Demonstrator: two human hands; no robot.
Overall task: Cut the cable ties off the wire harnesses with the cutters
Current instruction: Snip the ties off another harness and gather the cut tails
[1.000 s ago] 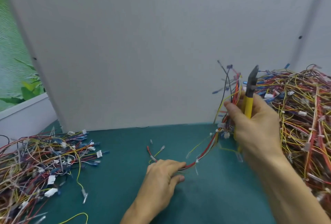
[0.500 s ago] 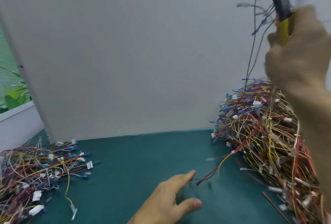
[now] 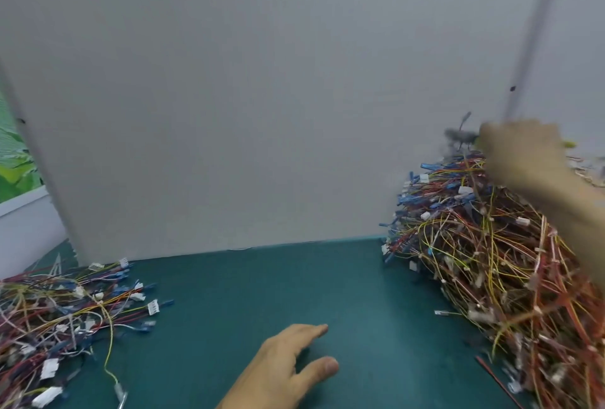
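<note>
Your wire harnesses lie in 2 heaps. The right pile (image 3: 491, 261) is tall and dense, a tangle of red, yellow and orange wires with blue leads and small white connectors along its left edge. The left pile (image 3: 59, 320) is lower and looser, with more blue and white in it and a few white plugs lying at its fringe.

Both heaps rest on a dark teal mat (image 3: 245, 294). A plain white panel (image 3: 262, 97) stands upright along its far edge, and green leaves (image 3: 16, 169) show past the panel's left side.

Your right hand (image 3: 520, 153) is badly blurred above the top of the right pile. It is curled round the cutters (image 3: 461, 137). The dark head pokes out to the left of your knuckles and a speck of yellow handle shows on the far side. I cannot tell whether the blades touch a wire.

Your left hand (image 3: 288, 366) is low over the bare mat between the 2 heaps, fingers straight and thumb spread, holding nothing.
</note>
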